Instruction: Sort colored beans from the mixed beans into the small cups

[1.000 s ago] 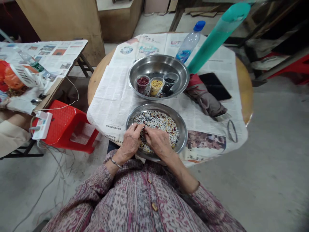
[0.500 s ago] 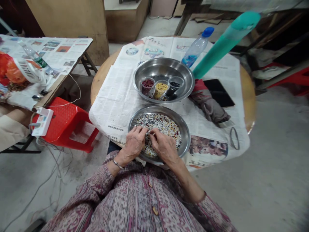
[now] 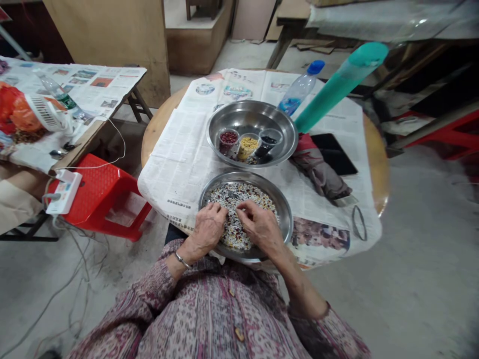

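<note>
The person's left hand (image 3: 211, 224) was at about nine o'clock over the lower steel basin (image 3: 287, 219), the right hand (image 3: 262, 229) at about four. The mixed grains (image 3: 239, 239), white, dark red, yellow and black, lay spread inside it. The hands were apart, each with fingers curled in; whether either pinched a grain could not be told. Pieces so small would likely have handled best in a light fingertip pinch, with the wrists off the rim and the layer spread thin, since both hands covered part of it.

At twelve o'clock stood the upper steel basin (image 3: 262, 112), its near rim between the hands and the plastic cups of red (image 3: 228, 138), yellow (image 3: 248, 144) and black (image 3: 268, 140) beans. At one o'clock, the blue-capped bottle (image 3: 295, 97) and green tube (image 3: 342, 87) stood beyond; at two, a grey-and-red bundle (image 3: 320, 172).
</note>
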`<act>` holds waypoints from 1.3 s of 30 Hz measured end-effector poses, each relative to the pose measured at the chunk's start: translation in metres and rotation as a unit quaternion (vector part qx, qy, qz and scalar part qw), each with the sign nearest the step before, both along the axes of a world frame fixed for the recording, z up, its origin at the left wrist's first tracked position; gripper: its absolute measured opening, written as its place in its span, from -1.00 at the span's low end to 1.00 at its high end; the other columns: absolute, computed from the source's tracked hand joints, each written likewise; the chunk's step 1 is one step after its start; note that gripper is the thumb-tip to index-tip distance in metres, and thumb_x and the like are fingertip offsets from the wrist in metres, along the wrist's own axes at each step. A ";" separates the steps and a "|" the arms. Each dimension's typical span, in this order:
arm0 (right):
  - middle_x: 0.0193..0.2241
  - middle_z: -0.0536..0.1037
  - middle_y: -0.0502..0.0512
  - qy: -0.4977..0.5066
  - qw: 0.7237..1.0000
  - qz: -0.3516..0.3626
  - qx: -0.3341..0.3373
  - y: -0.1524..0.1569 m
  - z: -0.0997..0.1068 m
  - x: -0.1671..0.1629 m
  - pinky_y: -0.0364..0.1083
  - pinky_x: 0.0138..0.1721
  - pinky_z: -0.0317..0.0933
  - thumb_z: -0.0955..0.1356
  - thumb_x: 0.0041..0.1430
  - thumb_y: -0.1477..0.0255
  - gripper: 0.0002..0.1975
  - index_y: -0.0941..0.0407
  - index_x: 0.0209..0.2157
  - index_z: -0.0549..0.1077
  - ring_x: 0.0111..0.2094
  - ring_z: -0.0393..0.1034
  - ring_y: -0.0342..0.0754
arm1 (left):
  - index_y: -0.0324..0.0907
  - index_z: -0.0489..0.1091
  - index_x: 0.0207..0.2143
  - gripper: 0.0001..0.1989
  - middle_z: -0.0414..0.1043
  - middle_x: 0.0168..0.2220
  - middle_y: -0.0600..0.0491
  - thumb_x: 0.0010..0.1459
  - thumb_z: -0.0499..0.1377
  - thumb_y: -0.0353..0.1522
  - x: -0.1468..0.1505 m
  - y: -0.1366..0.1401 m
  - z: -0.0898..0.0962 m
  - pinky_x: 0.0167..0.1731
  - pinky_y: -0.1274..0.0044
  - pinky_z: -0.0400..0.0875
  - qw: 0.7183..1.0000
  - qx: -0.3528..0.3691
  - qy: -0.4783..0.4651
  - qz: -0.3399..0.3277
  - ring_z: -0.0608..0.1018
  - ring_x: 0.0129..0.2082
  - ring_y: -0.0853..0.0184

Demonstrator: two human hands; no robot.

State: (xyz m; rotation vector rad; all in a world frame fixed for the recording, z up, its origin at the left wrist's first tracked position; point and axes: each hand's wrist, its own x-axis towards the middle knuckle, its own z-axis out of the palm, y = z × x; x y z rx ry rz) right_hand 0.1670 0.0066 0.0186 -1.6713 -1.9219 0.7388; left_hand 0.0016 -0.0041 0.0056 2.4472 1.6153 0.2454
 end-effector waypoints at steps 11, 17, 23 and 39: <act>-0.42 0.55 0.08 -0.027 0.977 -0.107 0.184 0.125 0.057 0.008 -0.05 -0.31 0.21 0.32 0.22 0.31 -0.81 0.09 -0.20 0.48 -0.41 0.38 -0.05 | -0.19 0.37 -0.22 -0.90 0.46 -0.22 -0.01 0.33 0.05 -0.46 0.002 0.000 0.000 -0.14 0.42 0.40 1.000 0.006 -0.006 0.018 0.47 -0.17 0.22; -0.32 0.59 0.16 -0.051 0.970 -0.138 0.196 0.146 0.051 0.016 0.02 -0.23 0.26 0.29 0.26 0.27 -0.73 0.08 -0.11 0.51 -0.27 0.46 0.05 | -0.19 0.36 -0.21 -0.90 0.46 -0.22 0.00 0.32 0.06 -0.46 0.000 -0.001 0.001 -0.14 0.42 0.40 1.000 -0.004 -0.025 0.009 0.47 -0.18 0.23; -0.31 0.64 0.13 -0.041 0.973 -0.111 0.200 0.057 0.023 0.025 -0.03 -0.26 0.31 0.25 0.28 0.31 -0.72 0.11 -0.22 0.56 -0.35 0.50 0.00 | -0.18 0.41 -0.19 -0.89 0.46 -0.18 0.00 0.31 0.09 -0.47 -0.001 0.000 0.002 -0.15 0.42 0.39 1.000 -0.013 -0.028 0.002 0.46 -0.14 0.22; -0.28 0.60 0.14 -0.119 0.987 0.019 0.107 -0.038 -0.029 -0.001 -0.02 -0.15 0.37 0.22 0.31 0.49 -0.75 0.09 -0.17 0.52 -0.22 0.49 0.01 | -0.15 0.39 -0.25 -0.90 0.47 -0.23 0.03 0.35 0.10 -0.39 -0.006 0.006 -0.004 -0.18 0.42 0.34 0.997 -0.002 -0.063 -0.052 0.46 -0.17 0.24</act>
